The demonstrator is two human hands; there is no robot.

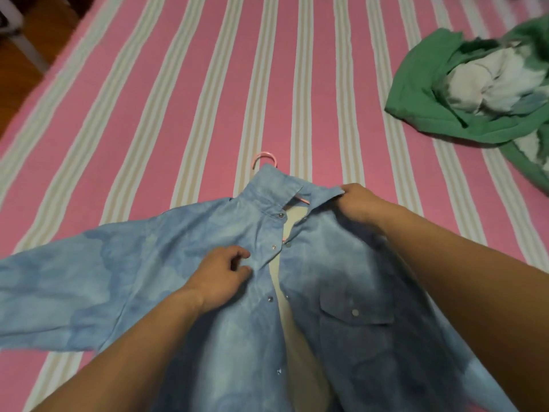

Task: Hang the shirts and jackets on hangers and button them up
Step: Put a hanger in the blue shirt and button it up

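Note:
A light blue denim shirt (154,263) with metal snap buttons lies face up on the bed, its front open down the middle. A pink hanger (264,157) sits inside it; only the hook above the collar and a bit of bar at the neck show. My left hand (219,278) rests on the left front panel beside the snap placket, its fingers loosely curled with the fingertips at the cloth. My right hand (356,203) grips the right collar tip and shoulder. One sleeve stretches out to the left.
The bed (178,84) has a pink sheet with beige and white stripes. A crumpled green and white garment (463,84) lies at the far right. A wooden floor (35,34) and a white frame show past the bed's upper left corner.

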